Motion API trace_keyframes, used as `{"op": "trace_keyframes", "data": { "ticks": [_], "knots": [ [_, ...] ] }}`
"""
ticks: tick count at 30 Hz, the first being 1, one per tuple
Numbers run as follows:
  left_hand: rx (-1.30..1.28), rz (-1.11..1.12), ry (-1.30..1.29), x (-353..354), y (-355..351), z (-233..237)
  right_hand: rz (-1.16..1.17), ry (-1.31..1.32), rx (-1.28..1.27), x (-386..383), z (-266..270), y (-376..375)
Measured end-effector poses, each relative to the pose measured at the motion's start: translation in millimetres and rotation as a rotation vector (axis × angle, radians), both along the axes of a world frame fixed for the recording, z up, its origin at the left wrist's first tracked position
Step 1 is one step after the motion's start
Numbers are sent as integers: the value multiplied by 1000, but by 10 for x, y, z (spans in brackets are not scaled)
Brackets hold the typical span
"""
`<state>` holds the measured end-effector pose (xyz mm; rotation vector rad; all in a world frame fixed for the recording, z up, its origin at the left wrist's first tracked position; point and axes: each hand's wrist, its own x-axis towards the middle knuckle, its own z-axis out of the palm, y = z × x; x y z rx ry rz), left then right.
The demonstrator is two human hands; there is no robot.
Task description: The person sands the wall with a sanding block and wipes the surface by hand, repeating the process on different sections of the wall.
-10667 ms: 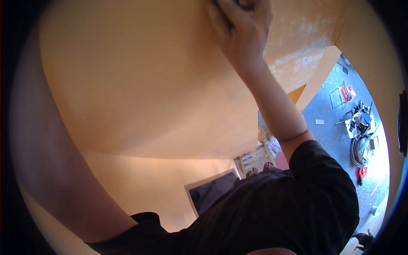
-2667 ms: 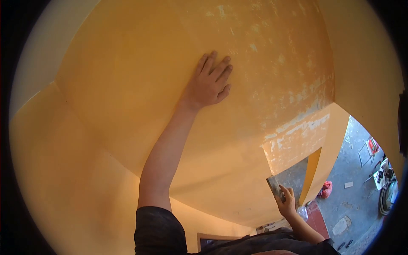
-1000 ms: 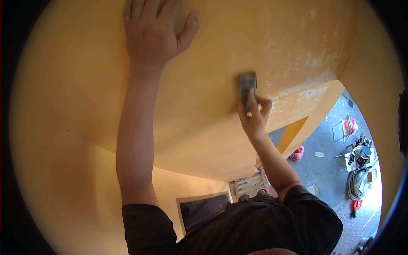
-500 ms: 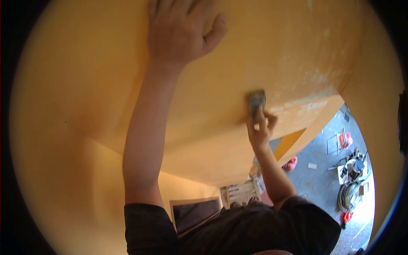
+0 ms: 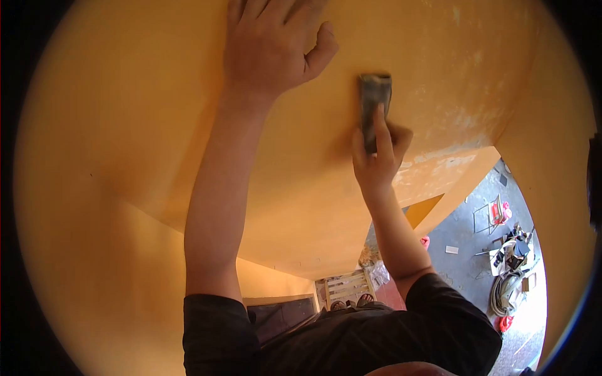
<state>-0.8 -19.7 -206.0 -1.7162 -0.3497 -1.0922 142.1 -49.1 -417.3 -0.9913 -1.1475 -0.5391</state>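
Observation:
My left hand [image 5: 268,56] lies flat on the orange-yellow wall [image 5: 307,156], its fingers spread and partly cut off by the top edge. To the right of it, my right hand [image 5: 379,160] grips a dark, rectangular sanding block [image 5: 374,91], with fingers laid along its back. The block rests against the wall, its face toward the wall hidden. Pale, worn patches [image 5: 464,119] mark the surface on the right.
Far below, my sandalled feet [image 5: 364,300] show beside a slatted wooden platform [image 5: 345,287]. On the grey floor [image 5: 461,269] at right are a folding chair [image 5: 486,219], a heap of gear [image 5: 517,250] and a coiled hose [image 5: 500,294]. A dark framed opening [image 5: 282,316] sits lower left.
My right hand has moved the sanding block up the wall, away from the lower edge. The left hand has stayed nearly in place, and the view has shifted slightly.

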Motion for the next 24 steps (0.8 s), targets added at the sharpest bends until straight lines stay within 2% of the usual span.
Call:
{"op": "trace_keyframes", "data": {
  "ticks": [2, 4, 5, 7, 9, 12, 15, 19, 22, 24],
  "knots": [
    [18, -1, -5, 11, 62, -27, -22, 2, 12, 30, -34, -26],
    [68, -8, -11, 11, 100, -28, -55, -3, -77, 71, -546, -103],
    [61, -6, -24, 23, 73, -44, -32, 15, -89, 26, -562, -167],
    [39, -5, -18, 43, 80, -15, -13, 50, -31, 51, -493, 37],
    [60, -11, -21, 33, 108, -23, -4, 88, -7, 51, -45, 27],
    [48, -25, -25, 28, 116, -19, -55, 31, 37, 128, 79, 37],
    [17, -36, -28, 40, 54, -18, -19, 81, -58, 75, -553, -64],
    [35, -28, -33, 45, 70, -33, -70, 64, 15, 163, 142, 26],
    [19, -28, -44, 42, 63, -36, -82, 44, 17, 249, 211, 22],
    [14, -36, -30, 28, 62, -15, -62, 65, -15, 234, -317, -61]
  ]
}}
